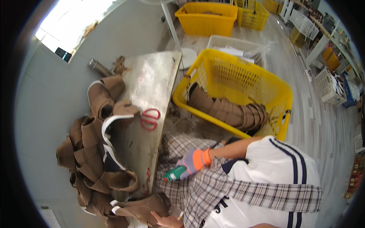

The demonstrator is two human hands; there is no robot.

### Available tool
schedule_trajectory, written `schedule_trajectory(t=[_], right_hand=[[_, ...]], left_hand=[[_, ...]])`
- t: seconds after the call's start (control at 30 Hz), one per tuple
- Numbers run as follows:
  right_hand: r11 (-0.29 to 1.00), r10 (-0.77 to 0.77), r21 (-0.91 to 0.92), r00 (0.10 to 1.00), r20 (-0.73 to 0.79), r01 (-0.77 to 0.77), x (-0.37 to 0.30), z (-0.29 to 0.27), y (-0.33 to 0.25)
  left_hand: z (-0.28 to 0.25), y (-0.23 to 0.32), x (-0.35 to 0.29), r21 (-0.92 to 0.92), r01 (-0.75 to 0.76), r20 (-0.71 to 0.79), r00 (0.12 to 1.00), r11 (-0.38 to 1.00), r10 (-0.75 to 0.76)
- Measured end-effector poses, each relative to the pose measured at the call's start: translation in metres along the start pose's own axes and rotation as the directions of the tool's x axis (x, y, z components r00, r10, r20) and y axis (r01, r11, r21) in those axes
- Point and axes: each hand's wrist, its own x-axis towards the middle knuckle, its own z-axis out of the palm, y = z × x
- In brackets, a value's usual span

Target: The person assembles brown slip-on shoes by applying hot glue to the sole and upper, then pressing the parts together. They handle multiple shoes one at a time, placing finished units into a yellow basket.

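My right hand point(195, 161), in an orange and grey-purple glove, is closed round a green handheld tool point(174, 173) with a pale label and a reddish tip. It is over the plaid apron point(258, 193) on my lap; the tool's exact kind does not show. At the lower edge my bare left hand point(167, 221) grips a brown shoe upper point(146, 208) with white edging, beside the table's near end. More brown shoe uppers point(89, 159) lie heaped along the table's left side. Red-handled scissors point(150, 119) rest on the light worktable point(152, 81).
Beyond the table's right edge stands a yellow basket point(243, 70) holding a row of nested brown pieces point(228, 111). Behind it are a white crate point(232, 42), a white fan stand point(188, 57) and another yellow bin point(207, 22). Shelving point(323, 41) lines the far right.
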Motion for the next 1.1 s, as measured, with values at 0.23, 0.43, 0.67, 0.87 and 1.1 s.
schedule_trajectory(t=[0.23, 0.43, 0.67, 0.87, 1.1], right_hand=[[0.999, 0.032, -0.043, 0.997, 0.065, -0.029, -0.003, -0.005, -0.003], [0.999, 0.023, -0.031, 0.998, 0.062, -0.021, 0.004, 0.003, 0.003], [0.998, 0.055, -0.047, 0.993, 0.109, -0.05, 0.002, -0.004, 0.0], [0.999, 0.033, -0.041, 0.993, 0.111, -0.029, 0.006, 0.001, 0.004], [0.998, 0.05, -0.051, 0.991, 0.127, -0.043, 0.005, -0.002, 0.002]], left_hand=[[-0.026, -0.021, 0.021, -0.034, -0.111, 0.071, 0.991, 0.993, 0.113], [-0.028, -0.021, 0.019, -0.035, -0.134, 0.037, 0.99, 0.99, 0.135], [-0.023, -0.022, 0.023, -0.19, -0.09, 0.007, 0.996, 0.978, 0.093], [-0.023, -0.022, 0.022, -0.199, -0.093, -0.008, 0.996, 0.976, 0.093], [-0.015, -0.014, 0.018, -0.276, -0.043, -0.032, 0.999, 0.96, 0.035]])
